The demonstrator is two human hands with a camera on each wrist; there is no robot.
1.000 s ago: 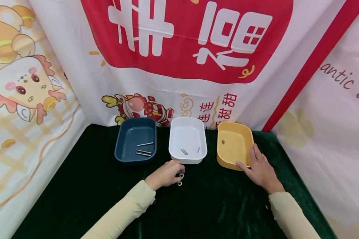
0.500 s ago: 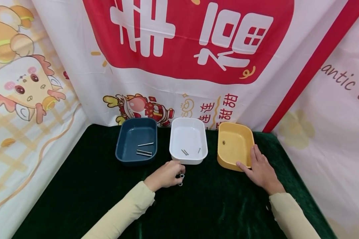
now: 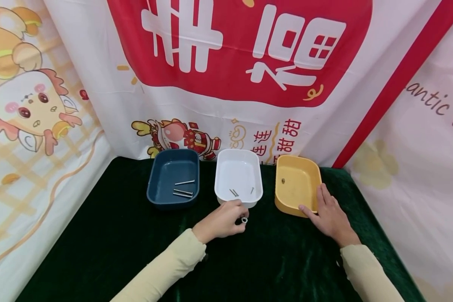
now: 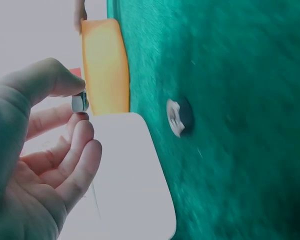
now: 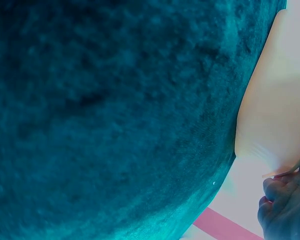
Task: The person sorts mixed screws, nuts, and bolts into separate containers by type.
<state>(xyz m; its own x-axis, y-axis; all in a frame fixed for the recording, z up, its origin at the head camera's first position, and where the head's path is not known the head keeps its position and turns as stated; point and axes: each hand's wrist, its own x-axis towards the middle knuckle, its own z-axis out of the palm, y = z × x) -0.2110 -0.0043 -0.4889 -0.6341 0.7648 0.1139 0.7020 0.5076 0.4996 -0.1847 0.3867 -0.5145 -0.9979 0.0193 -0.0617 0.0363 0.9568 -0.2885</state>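
In the head view my left hand (image 3: 222, 220) is in front of the white box (image 3: 238, 165), its thumb and forefinger pinching a small silver nut (image 3: 244, 219). The left wrist view shows this nut (image 4: 80, 102) edge-on at the fingertips, the other fingers loosely bent. A second nut (image 4: 176, 118) appears over the green cloth there; the head view does not show it. My right hand (image 3: 330, 216) rests on the near right corner of the yellow box (image 3: 296, 205), fingers straight along its side and thumb at the front rim. One small nut (image 3: 283, 181) lies inside that box.
The blue box (image 3: 166, 167) at the left holds three long screws (image 3: 183, 193). Several thin, short screws (image 3: 234, 192) lie in the white box. All three boxes stand in a row on the green cloth (image 3: 264, 260), before a printed fabric backdrop (image 3: 196, 98).
My left hand has moved to the right with a nut between its fingertips. Two nuts showed at the fingers before; one shows in the head view now. The right hand stays on the yellow box.
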